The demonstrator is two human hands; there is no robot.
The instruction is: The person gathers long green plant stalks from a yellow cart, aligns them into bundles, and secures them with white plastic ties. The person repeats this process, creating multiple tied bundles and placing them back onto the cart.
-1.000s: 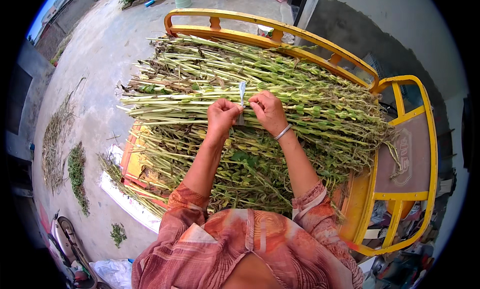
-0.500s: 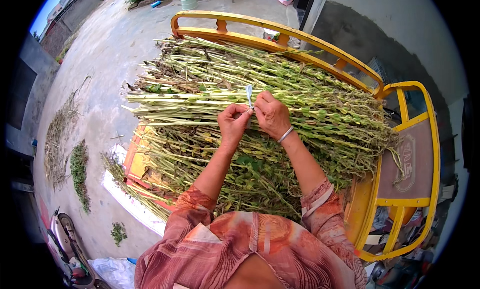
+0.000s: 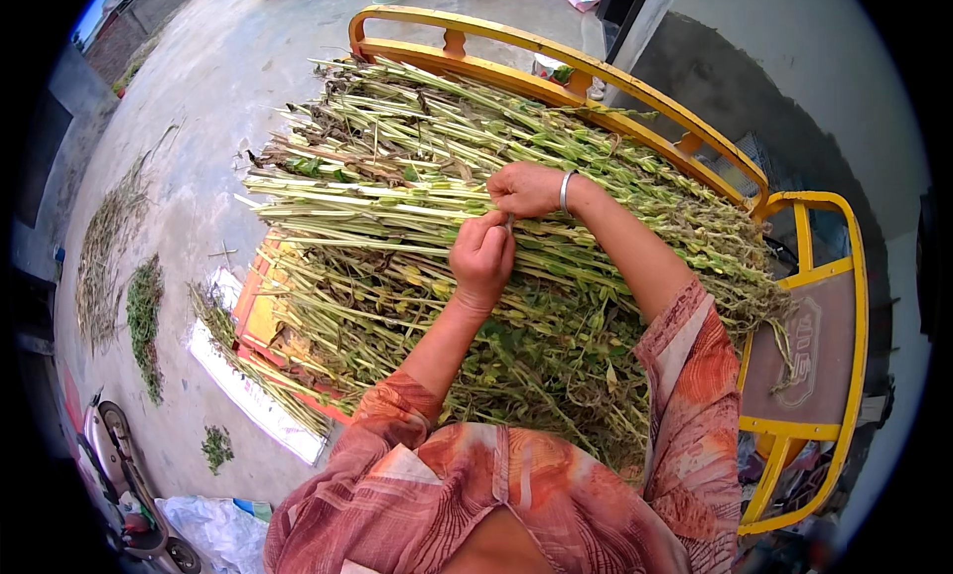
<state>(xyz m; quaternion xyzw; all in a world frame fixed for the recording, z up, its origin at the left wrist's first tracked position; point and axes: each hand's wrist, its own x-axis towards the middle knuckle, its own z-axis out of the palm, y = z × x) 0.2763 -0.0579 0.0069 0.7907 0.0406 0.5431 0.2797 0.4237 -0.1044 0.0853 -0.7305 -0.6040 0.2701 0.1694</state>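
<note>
A thick layer of long cut plant stalks [image 3: 347,202] lies across the cart bed, pale cut ends to the left and leafy, pod-bearing tops to the right. Over the middle of one bundle, both fists meet closely. My left hand [image 3: 483,256] is closed, knuckles up, with a bit of a thin pale strip [image 3: 510,223] showing at its fingers. Just above and to the right, my right hand [image 3: 531,189], a bracelet on its wrist, is closed on the same strip. Most of the strip is hidden by my fingers, and so is any knot.
A yellow cart rail [image 3: 586,73] runs behind the stalks, and a yellow end gate [image 3: 844,306] stands at the right. On the concrete floor at left lie a dry stalk heap [image 3: 104,261] and green plants [image 3: 145,321]. A parked two-wheeler [image 3: 129,485] is at lower left.
My right hand has turned and its elbow has swung outward; my left has rolled into a tighter fist. The strip's upright loose end no longer shows. The whole view has shifted slightly.
</note>
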